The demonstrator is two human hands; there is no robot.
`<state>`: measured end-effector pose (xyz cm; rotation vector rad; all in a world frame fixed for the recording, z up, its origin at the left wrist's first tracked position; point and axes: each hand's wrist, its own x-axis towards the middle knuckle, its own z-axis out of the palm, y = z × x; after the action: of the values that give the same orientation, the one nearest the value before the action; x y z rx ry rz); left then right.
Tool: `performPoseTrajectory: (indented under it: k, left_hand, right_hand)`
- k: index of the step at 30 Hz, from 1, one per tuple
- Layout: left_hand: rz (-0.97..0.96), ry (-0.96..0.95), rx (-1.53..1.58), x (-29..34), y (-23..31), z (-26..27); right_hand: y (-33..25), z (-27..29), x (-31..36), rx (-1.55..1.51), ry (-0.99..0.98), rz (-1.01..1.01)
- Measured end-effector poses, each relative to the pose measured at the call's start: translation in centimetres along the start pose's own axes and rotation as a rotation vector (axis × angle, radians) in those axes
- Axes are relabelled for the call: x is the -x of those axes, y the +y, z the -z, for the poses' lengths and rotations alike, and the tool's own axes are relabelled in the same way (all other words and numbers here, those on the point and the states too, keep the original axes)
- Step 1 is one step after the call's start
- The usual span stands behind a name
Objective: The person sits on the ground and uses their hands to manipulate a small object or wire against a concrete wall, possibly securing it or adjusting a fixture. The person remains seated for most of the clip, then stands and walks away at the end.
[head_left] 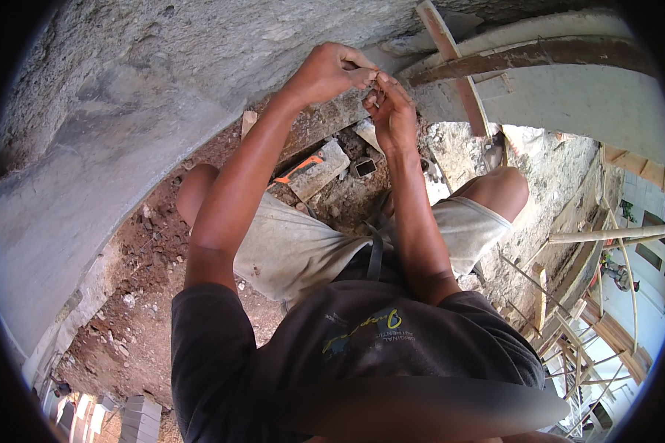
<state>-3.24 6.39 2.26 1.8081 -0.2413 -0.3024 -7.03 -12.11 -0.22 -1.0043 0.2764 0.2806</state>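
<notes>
Both arms reach forward, and my two hands meet above the ground close to the rough concrete wall [162, 66]. The fingers of my left hand [331, 72] are pinched together at the fingertips of my right hand [393, 114], whose fingers are curled. Something small and thin seems to be between them; its kind is too small to tell. Below the hands, between my knees, an orange tool handle [300, 169] lies against a grey block [322, 171]. Beside that block is a dark square hollow piece [364, 167].
A narrow wooden board [443, 33] crosses a curved brown beam [539, 55] at the upper right. Reddish soil with rubble [137, 295] lies to my left. Bamboo poles [606, 235] and timber stand at the far right, with a distant person [622, 275] among them.
</notes>
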Motion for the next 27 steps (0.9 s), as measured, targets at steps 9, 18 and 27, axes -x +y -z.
performPoseTrajectory:
  k: [9, 18, 27]
  left_hand:
    - [0.075, 0.056, 0.13, -0.21, -0.04, -0.53]
    - [-0.01, 0.144, 0.164, -0.42, -0.16, -0.45]
    - [0.1, 0.056, 0.573, -0.5, 0.1, -0.11]
  right_hand:
    - [0.12, 0.05, 0.0, 0.078, 0.036, 0.002]
    - [0.35, -0.83, 0.04, 0.233, 0.125, 0.111]
    - [0.1, -0.42, -0.07, 0.239, 0.028, 0.09]
